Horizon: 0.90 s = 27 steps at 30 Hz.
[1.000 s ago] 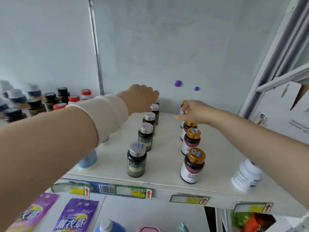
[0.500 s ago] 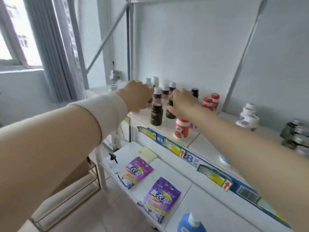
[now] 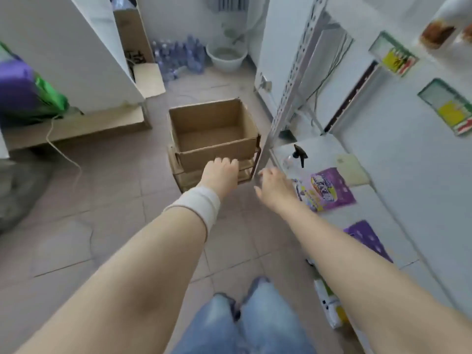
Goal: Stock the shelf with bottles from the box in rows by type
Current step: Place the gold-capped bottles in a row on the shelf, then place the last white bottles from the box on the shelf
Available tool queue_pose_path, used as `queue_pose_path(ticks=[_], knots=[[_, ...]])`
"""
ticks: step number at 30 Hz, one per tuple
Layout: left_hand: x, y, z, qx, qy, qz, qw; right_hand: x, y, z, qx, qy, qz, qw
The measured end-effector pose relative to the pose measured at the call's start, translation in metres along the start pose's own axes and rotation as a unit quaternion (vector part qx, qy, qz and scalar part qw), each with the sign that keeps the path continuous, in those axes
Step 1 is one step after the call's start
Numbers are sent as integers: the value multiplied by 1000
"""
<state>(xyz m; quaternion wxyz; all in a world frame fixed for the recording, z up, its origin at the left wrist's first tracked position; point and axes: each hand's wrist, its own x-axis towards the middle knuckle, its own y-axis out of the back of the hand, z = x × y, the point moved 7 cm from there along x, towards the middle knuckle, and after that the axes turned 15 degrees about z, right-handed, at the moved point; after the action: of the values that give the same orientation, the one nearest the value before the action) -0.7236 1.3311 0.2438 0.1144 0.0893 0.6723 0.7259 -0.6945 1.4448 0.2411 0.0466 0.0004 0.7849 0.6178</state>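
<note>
Hands out front, both holding nothing: the left hand point(image 3: 221, 175), white band at the wrist, hangs loose-fingered right at the near wall of the box point(image 3: 217, 152), and the right hand point(image 3: 273, 186) is spread just to its right. That box sits open-topped on a low wooden rack point(image 3: 246, 166) on the floor, its bare bottom showing, just left of the shelf point(image 3: 322, 148) carrying a purple packet point(image 3: 328, 190) and a spray bottle point(image 3: 298, 155)

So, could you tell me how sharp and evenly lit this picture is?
Head view: soft, even light with no glare; the open brown cardboard box at centre reads clearly; on the right, the yellow-and-green price tags and the purple printed pouch are smeared by blur.
</note>
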Motion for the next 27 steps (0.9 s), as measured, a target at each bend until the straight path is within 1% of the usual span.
queue_pose_path(ticks=[2, 5, 8, 11, 13, 17, 20, 25, 27], knots=[[-8, -58, -16, -8, 31, -66, 997, -2, -54, -5, -3, 8, -68, 998], [-12, -120, -29, -26, 61, -121, 990, 4, -109, -1, -28, 42, -134, 990], [-9, -158, -40, -46, 111, -176, 977, 27, -137, 16, -40, 59, -176, 982], [3, -172, -54, -68, 175, -223, 957, 58, -146, 35, -41, 60, -206, 976], [19, -173, -65, -81, 208, -226, 948, 80, -147, 45, -52, 60, -218, 973], [63, -166, -85, -100, 250, -199, 942, 137, -150, 45, -73, 68, -240, 966], [99, -166, -103, -111, 264, -184, 940, 189, -156, 25, -63, 78, -243, 965], [162, -168, -141, -123, 264, -165, 942, 271, -162, -12, -28, 64, -228, 971], [191, -176, -160, -142, 267, -164, 939, 299, -172, -23, -10, 45, -230, 972]])
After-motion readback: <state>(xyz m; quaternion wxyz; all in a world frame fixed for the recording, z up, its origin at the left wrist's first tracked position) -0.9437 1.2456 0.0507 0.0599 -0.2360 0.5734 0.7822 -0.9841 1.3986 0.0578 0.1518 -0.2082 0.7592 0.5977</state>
